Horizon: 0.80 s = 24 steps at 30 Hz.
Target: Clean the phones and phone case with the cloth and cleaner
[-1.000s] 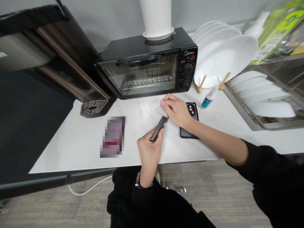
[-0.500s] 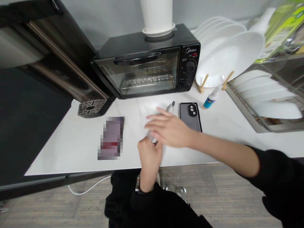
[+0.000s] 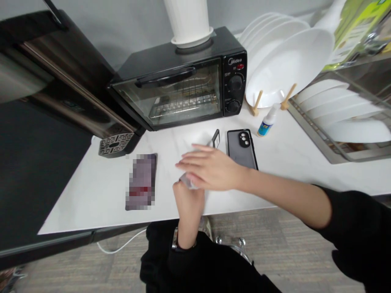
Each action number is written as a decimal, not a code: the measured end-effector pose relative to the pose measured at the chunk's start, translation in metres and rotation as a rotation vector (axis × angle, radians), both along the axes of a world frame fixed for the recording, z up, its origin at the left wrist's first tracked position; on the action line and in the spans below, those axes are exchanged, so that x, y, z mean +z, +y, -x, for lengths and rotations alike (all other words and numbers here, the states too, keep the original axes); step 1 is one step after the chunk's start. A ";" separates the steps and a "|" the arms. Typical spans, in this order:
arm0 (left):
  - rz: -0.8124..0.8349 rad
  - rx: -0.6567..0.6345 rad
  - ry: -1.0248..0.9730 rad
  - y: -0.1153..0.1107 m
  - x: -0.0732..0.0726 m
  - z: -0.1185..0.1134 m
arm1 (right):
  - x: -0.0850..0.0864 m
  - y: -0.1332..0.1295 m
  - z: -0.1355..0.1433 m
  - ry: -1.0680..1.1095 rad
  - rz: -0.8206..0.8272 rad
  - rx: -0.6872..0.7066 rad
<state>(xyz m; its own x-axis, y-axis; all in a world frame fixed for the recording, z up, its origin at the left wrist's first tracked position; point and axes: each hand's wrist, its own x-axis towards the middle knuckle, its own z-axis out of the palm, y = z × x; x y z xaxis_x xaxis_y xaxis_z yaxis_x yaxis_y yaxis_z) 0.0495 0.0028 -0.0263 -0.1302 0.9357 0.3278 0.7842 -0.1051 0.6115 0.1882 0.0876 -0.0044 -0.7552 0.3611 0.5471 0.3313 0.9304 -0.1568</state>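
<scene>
My left hand [image 3: 190, 201] is closed round something at the front of the white counter [image 3: 85, 199], mostly hidden by my other hand. Over it lies my right hand [image 3: 210, 167], palm down, pressing a thin greyish cloth [image 3: 187, 181] against the held thing. A dark, flat end of an object [image 3: 216, 138] sticks out beyond my right fingers; whether it is the held thing I cannot tell. Right of the hands lies a phone case [image 3: 242, 149] with a black rim. A pixelated phone-like object [image 3: 142, 181] rests to the left. A small spray bottle [image 3: 267, 121] stands behind the case.
A black toaster oven [image 3: 183, 95] with a white pot [image 3: 187, 20] on top stands at the back. On the left is a dark machine with a drip tray [image 3: 114, 145]. White plates [image 3: 290, 61] and a dish rack [image 3: 332, 156] are at the right.
The view has shifted slightly. My right hand has slid a little over my left, and more of the dark end and the greyish cloth shows.
</scene>
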 end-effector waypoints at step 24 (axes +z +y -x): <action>0.068 0.042 -0.132 -0.002 -0.003 -0.001 | 0.000 -0.002 -0.006 -0.058 0.027 0.053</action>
